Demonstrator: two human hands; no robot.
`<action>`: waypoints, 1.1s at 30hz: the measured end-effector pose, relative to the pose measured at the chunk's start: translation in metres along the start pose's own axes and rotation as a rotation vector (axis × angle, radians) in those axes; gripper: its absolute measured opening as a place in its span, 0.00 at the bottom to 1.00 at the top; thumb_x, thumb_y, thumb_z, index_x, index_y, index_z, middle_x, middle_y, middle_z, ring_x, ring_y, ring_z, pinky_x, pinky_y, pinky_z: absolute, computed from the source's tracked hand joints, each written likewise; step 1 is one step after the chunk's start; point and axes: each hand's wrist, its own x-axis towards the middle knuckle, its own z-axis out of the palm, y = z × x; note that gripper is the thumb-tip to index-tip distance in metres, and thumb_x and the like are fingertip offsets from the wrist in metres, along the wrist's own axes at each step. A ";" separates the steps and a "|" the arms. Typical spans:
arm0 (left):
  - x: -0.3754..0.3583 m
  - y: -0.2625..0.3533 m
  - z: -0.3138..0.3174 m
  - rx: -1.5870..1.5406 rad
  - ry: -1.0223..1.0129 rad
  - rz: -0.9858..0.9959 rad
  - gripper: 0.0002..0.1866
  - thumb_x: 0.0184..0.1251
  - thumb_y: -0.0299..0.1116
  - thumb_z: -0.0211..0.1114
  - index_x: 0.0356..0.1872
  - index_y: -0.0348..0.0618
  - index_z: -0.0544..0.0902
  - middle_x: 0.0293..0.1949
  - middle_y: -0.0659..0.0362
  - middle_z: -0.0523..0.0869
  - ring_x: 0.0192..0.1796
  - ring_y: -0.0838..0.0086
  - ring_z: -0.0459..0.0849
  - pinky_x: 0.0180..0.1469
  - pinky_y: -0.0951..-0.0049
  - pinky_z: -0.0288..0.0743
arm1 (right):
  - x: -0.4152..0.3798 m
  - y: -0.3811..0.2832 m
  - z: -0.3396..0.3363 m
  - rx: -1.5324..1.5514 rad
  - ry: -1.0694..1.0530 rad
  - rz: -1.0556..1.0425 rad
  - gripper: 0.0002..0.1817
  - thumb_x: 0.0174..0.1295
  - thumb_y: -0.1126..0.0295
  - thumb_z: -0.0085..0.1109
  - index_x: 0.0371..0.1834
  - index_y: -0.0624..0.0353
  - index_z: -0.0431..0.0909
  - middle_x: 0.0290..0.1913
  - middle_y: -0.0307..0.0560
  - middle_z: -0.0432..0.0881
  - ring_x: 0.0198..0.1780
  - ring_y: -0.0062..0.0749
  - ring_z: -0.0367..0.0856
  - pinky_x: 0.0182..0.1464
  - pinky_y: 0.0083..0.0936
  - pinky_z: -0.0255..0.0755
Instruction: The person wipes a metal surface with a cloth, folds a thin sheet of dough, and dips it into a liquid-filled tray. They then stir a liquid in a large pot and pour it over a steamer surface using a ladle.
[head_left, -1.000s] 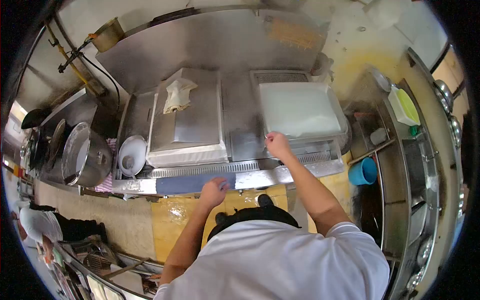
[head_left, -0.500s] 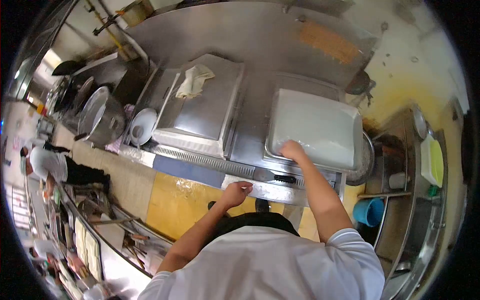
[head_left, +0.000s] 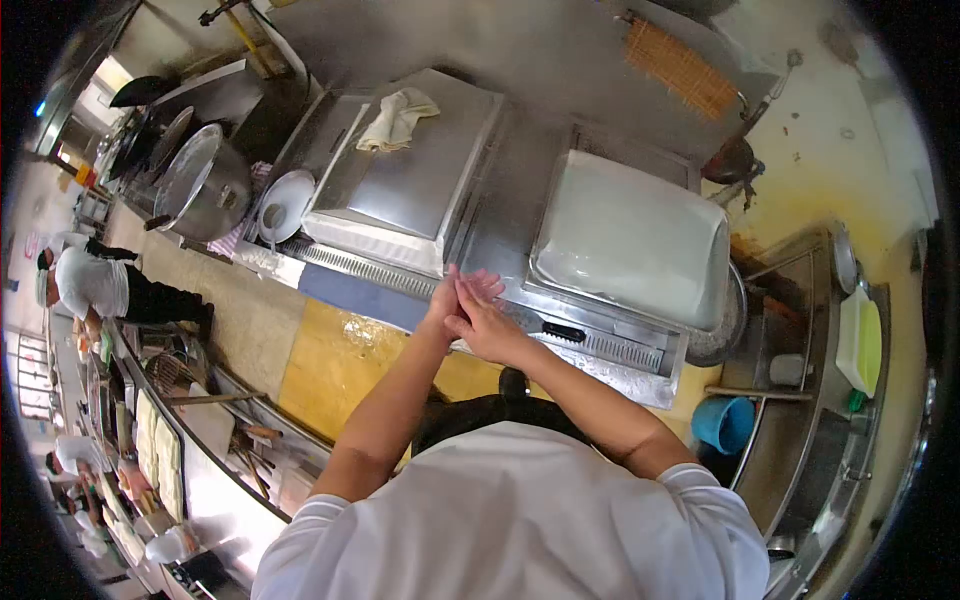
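Observation:
My left hand (head_left: pixel 443 306) and my right hand (head_left: pixel 484 324) are pressed together, palm against palm, over the front edge of the steel counter, fingers stretched out. Nothing shows between them. To their right lies a white cloth-lined tray (head_left: pixel 630 240) with a smooth, pale surface. A black-handled tool (head_left: pixel 563 331) rests on the slotted front strip just right of my hands. Left of the tray is a steel lid (head_left: pixel 410 190) with a crumpled cream cloth (head_left: pixel 399 119) on top.
A metal bowl (head_left: pixel 287 207) and a large pot (head_left: pixel 205 185) stand at left. A blue bucket (head_left: pixel 723 424) sits at lower right beside a shelf (head_left: pixel 790 440). A person in white (head_left: pixel 92 284) bends over a bench at far left. A bamboo mat (head_left: pixel 680 70) hangs behind.
My right hand has left the near-left corner of the white tray and moved left to meet my left hand. My left hand has moved up over the counter edge. The view has shifted slightly.

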 end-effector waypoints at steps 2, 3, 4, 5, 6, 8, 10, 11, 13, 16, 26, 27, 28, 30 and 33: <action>-0.009 0.009 0.009 0.112 -0.006 0.000 0.22 0.83 0.48 0.48 0.64 0.45 0.75 0.58 0.51 0.84 0.58 0.61 0.84 0.65 0.54 0.76 | -0.001 0.008 -0.025 0.069 0.008 0.028 0.29 0.71 0.56 0.58 0.70 0.63 0.72 0.71 0.66 0.73 0.73 0.59 0.70 0.71 0.46 0.69; -0.006 0.007 0.004 0.255 0.018 -0.005 0.22 0.83 0.48 0.48 0.64 0.45 0.75 0.58 0.52 0.84 0.58 0.62 0.83 0.65 0.55 0.76 | -0.001 0.017 -0.041 0.103 0.008 0.037 0.30 0.70 0.57 0.59 0.70 0.64 0.72 0.70 0.66 0.74 0.71 0.59 0.72 0.70 0.46 0.70; 0.000 0.003 -0.005 0.394 0.043 -0.004 0.21 0.83 0.48 0.48 0.64 0.46 0.76 0.58 0.53 0.85 0.59 0.63 0.83 0.65 0.56 0.76 | 0.002 0.031 -0.054 -0.009 -0.016 0.157 0.28 0.66 0.61 0.62 0.67 0.64 0.74 0.65 0.66 0.78 0.65 0.61 0.78 0.67 0.45 0.73; 0.003 0.001 -0.010 0.531 0.069 0.000 0.21 0.83 0.47 0.49 0.64 0.47 0.76 0.59 0.55 0.85 0.59 0.64 0.83 0.65 0.57 0.75 | 0.006 0.046 -0.063 -0.096 0.115 0.251 0.22 0.67 0.61 0.61 0.59 0.65 0.80 0.55 0.65 0.84 0.59 0.61 0.82 0.62 0.46 0.75; 0.003 -0.003 -0.008 0.575 0.091 -0.023 0.20 0.83 0.45 0.50 0.64 0.46 0.78 0.58 0.56 0.85 0.58 0.65 0.83 0.65 0.58 0.75 | 0.014 0.057 -0.074 -0.090 0.231 0.328 0.16 0.65 0.65 0.59 0.51 0.63 0.84 0.48 0.61 0.87 0.51 0.58 0.85 0.55 0.46 0.79; 0.003 -0.018 -0.021 0.592 0.012 0.004 0.20 0.83 0.43 0.50 0.64 0.46 0.78 0.58 0.56 0.85 0.58 0.65 0.83 0.64 0.58 0.75 | 0.031 0.090 -0.094 -0.157 0.237 0.371 0.11 0.63 0.67 0.58 0.39 0.60 0.87 0.41 0.61 0.88 0.45 0.58 0.86 0.49 0.47 0.80; 0.009 -0.029 -0.035 0.618 -0.053 -0.003 0.19 0.81 0.39 0.50 0.64 0.44 0.79 0.57 0.56 0.86 0.57 0.64 0.84 0.64 0.58 0.76 | 0.037 0.120 -0.100 -0.283 0.029 0.501 0.10 0.62 0.67 0.58 0.36 0.60 0.87 0.40 0.61 0.87 0.44 0.58 0.86 0.49 0.47 0.80; 0.005 -0.032 -0.037 0.631 -0.055 0.021 0.19 0.80 0.39 0.53 0.63 0.43 0.79 0.55 0.57 0.86 0.55 0.65 0.85 0.60 0.60 0.78 | 0.042 0.133 -0.101 -0.349 -0.075 0.562 0.10 0.61 0.67 0.58 0.35 0.59 0.87 0.39 0.61 0.87 0.43 0.58 0.86 0.48 0.47 0.80; -0.003 -0.035 -0.039 0.656 -0.055 0.069 0.19 0.76 0.40 0.59 0.61 0.43 0.80 0.51 0.58 0.86 0.51 0.67 0.87 0.51 0.65 0.82 | 0.036 0.164 -0.093 -0.388 -0.102 0.542 0.10 0.60 0.67 0.57 0.33 0.59 0.87 0.38 0.61 0.88 0.43 0.58 0.86 0.48 0.47 0.80; -0.023 -0.020 -0.042 0.714 0.012 0.088 0.16 0.77 0.37 0.57 0.59 0.42 0.82 0.53 0.58 0.86 0.51 0.68 0.86 0.51 0.66 0.82 | 0.035 0.149 -0.081 -0.351 0.053 0.517 0.10 0.60 0.66 0.58 0.32 0.60 0.87 0.37 0.60 0.88 0.42 0.56 0.87 0.47 0.46 0.80; -0.074 0.072 -0.106 0.556 0.052 0.249 0.15 0.76 0.30 0.55 0.56 0.40 0.84 0.47 0.58 0.88 0.43 0.72 0.86 0.44 0.71 0.81 | 0.068 -0.082 0.055 0.050 -0.125 -0.020 0.08 0.61 0.70 0.63 0.37 0.61 0.87 0.39 0.57 0.86 0.44 0.54 0.85 0.49 0.43 0.79; -0.084 0.085 -0.115 0.513 0.046 0.295 0.15 0.75 0.30 0.56 0.56 0.40 0.84 0.46 0.58 0.88 0.42 0.73 0.86 0.43 0.72 0.80 | 0.074 -0.100 0.066 0.037 -0.111 -0.028 0.08 0.61 0.68 0.64 0.36 0.61 0.87 0.40 0.58 0.85 0.45 0.54 0.84 0.49 0.42 0.78; -0.096 0.100 -0.129 0.535 0.105 0.304 0.13 0.76 0.32 0.60 0.55 0.40 0.85 0.44 0.61 0.88 0.40 0.77 0.85 0.41 0.75 0.80 | 0.081 -0.109 0.076 0.024 -0.139 -0.027 0.09 0.61 0.67 0.65 0.35 0.62 0.87 0.39 0.57 0.85 0.44 0.54 0.84 0.49 0.42 0.78; -0.122 0.125 -0.155 0.511 0.184 0.312 0.13 0.76 0.34 0.62 0.55 0.41 0.86 0.43 0.62 0.89 0.39 0.79 0.85 0.40 0.76 0.79 | 0.093 -0.125 0.094 -0.004 -0.191 -0.021 0.11 0.61 0.65 0.67 0.33 0.62 0.87 0.38 0.57 0.85 0.43 0.54 0.84 0.48 0.41 0.78; -0.160 0.155 -0.189 0.514 0.281 0.351 0.14 0.77 0.38 0.64 0.55 0.42 0.86 0.43 0.63 0.89 0.39 0.81 0.84 0.40 0.78 0.78 | 0.108 -0.135 0.122 -0.083 -0.251 0.059 0.14 0.61 0.61 0.68 0.29 0.63 0.87 0.38 0.57 0.85 0.42 0.53 0.84 0.49 0.39 0.78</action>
